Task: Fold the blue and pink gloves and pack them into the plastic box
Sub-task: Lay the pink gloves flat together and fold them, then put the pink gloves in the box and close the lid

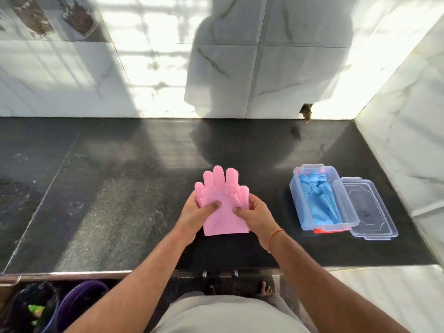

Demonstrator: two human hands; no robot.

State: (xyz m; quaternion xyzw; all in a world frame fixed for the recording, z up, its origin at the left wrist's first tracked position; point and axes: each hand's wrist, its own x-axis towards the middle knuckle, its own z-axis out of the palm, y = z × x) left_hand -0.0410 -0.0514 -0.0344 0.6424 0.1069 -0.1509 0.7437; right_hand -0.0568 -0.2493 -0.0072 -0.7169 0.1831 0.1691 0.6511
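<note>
On dark tabletop (120,212), mid-step: pink gloves (222,200) stacked flat, left hand (193,213) and right hand (255,216) grip pinching both sides. Blue gloves (319,198) already in plastic box (294,195), lid (367,207) off beside. Next, likely: fold pink in half, carry right.

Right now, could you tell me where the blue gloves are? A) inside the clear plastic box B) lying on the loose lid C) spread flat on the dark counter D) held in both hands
A: the blue gloves lie inside the clear plastic box, while both hands hold the pink gloves.

Clear glossy plastic box (303,213), polished dark stone counter (120,188).
</note>
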